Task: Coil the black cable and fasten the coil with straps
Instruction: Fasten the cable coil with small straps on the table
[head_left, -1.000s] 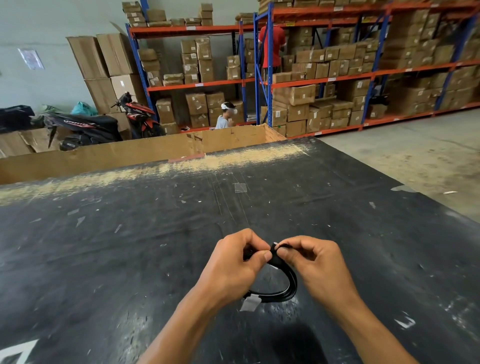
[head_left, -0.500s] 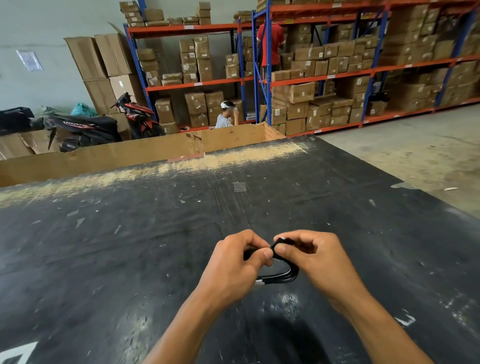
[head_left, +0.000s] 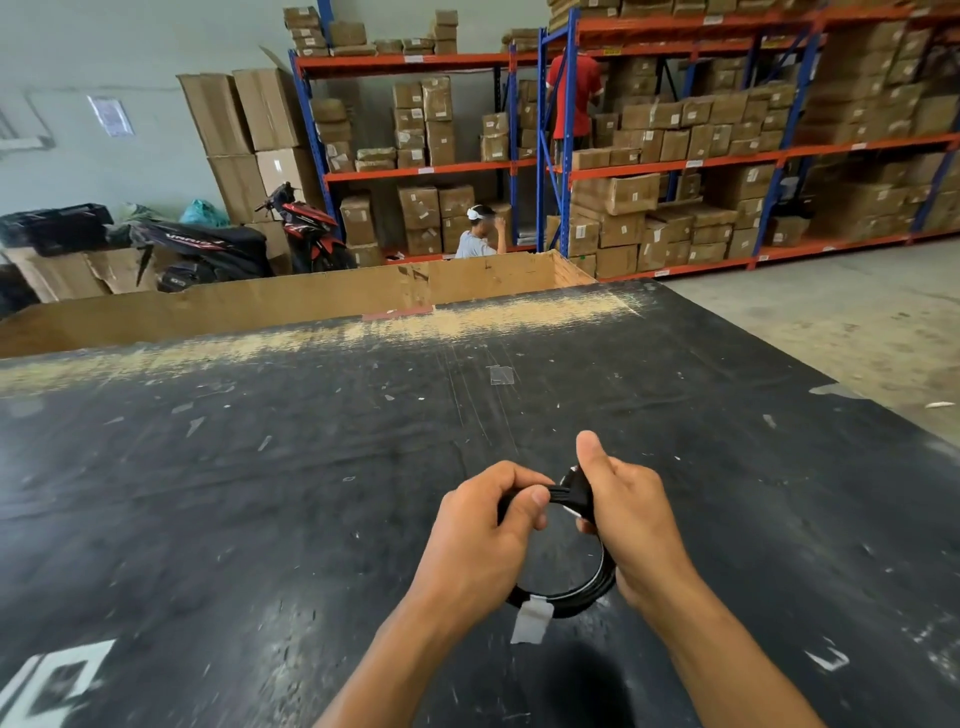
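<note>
I see both hands held above the black table (head_left: 260, 493), left hand (head_left: 483, 545) and right hand (head_left: 631, 525) each closed around the top of the coiled black cable (head_left: 571, 597).

warehouse | pallet racks (head_left: 675, 166) | stacked cartons (head_left: 613, 192) | concrete floor (head_left: 831, 322)

Head-worn wide-angle view — looking forward and down.
Close over a black table (head_left: 260, 493), it faces distant warehouse shelving (head_left: 675, 166); only this one view.
</note>
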